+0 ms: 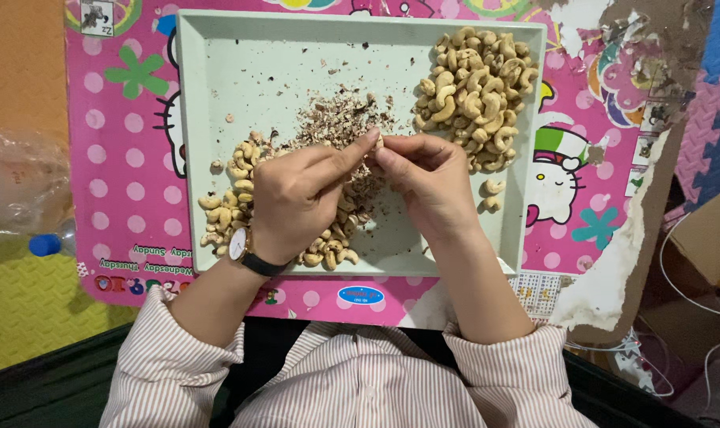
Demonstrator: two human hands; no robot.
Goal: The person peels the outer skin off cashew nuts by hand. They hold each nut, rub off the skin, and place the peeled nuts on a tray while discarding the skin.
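Striped pink-and-white sleeves frame our view. Our left hand and right hand pinch one small pale cashew kernel between fingertips, grip narrow, above the pale green rectangular plastic tray. We judge we are peeling it; next, finer rubbing. Inside the tray: skinned nuts, unpeeled nuts, brown husk flakes.

The tray looks like matt, smooth pale-green plastic; the counter has a glossy pink printed covering, peeling to rough brown board at its right; the shirt sleeves are soft striped cloth
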